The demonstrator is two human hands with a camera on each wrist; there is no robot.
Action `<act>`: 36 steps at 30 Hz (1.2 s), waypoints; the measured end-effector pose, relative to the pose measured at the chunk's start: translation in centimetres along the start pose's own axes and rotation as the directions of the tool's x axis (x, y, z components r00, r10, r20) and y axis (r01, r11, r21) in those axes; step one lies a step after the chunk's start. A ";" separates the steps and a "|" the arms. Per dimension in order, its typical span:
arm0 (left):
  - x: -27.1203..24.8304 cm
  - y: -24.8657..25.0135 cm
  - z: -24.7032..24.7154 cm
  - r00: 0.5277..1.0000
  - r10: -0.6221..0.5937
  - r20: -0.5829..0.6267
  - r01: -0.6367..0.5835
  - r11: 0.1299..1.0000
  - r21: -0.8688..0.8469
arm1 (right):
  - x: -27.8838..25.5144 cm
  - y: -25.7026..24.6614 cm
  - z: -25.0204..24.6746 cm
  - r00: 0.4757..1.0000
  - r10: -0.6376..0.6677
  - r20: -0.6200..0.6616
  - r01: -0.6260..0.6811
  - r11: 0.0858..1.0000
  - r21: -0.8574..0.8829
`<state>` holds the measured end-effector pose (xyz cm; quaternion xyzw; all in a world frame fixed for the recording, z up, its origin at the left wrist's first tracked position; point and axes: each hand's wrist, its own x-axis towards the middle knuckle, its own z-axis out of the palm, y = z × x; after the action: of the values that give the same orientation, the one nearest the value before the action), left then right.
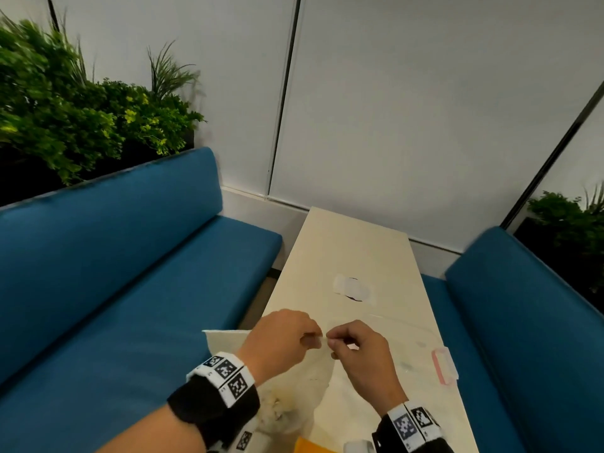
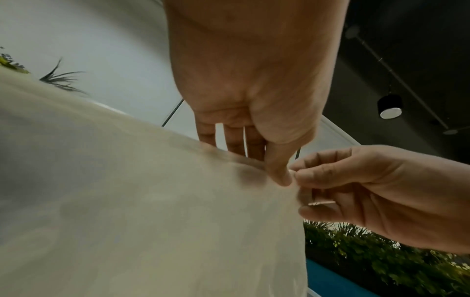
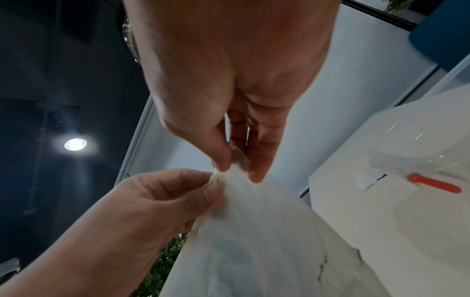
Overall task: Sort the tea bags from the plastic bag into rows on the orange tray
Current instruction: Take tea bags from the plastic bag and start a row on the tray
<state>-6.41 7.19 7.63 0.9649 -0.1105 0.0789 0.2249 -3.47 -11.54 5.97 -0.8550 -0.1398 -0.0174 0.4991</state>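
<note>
While both hands meet above the near end of the cream tabletop (image 1: 346, 256), the translucent plastic bag (image 1: 307, 371) hangs from their fingertips, its top edge gathered between them. The left hand (image 1: 281, 341) pinches that edge between thumb and forefinger, the other fingers loosely curled; the left wrist view shows its thumb (image 2: 278, 170) pressed onto the film. The right hand (image 1: 359, 351) pinches the same edge just beside it, thumb and index tip closed on the bunched plastic, as the right wrist view shows (image 3: 226, 160). The two pinches almost touch.

Through the cloudy film little can be made out: a pale, lumpy mass low in the bag (image 1: 277, 410), partly covered by the left wrist band, may be the tea bags, but no single one can be told apart. Of the orange tray (image 1: 310, 446) only a small corner shows at the bottom edge of the head view, cut off by the frame. To the right on the tabletop lies a clear plastic container (image 1: 418, 348) with a pink clasp (image 1: 441, 366), faint and hard to outline. Farther along sits a blurred white patch with a dark mark (image 1: 353, 289); what it is cannot be told. Blue benches (image 1: 130, 273) flank the tabletop.
</note>
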 end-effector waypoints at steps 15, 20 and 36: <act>-7.1 -10.7 -4.0 0.928 -0.339 -0.154 0.300 0.926 -0.230 | -0.7 0.6 -2.2 0.990 0.104 -0.098 -0.091 0.987 0.136; -7.3 -10.1 -3.7 0.917 -0.391 -0.076 0.327 0.847 -0.420 | -0.4 0.2 -1.8 0.978 0.208 -0.007 -0.200 0.949 0.244; 2.2 -5.1 -6.1 0.852 -0.442 -0.281 0.330 0.870 -0.366 | 5.8 -4.5 -1.9 0.984 0.100 -0.149 -0.080 0.987 0.137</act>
<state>-3.61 14.06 11.39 0.8901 0.1198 0.1869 0.3980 1.14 -9.83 11.78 -0.8221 -0.0626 -0.0521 0.5634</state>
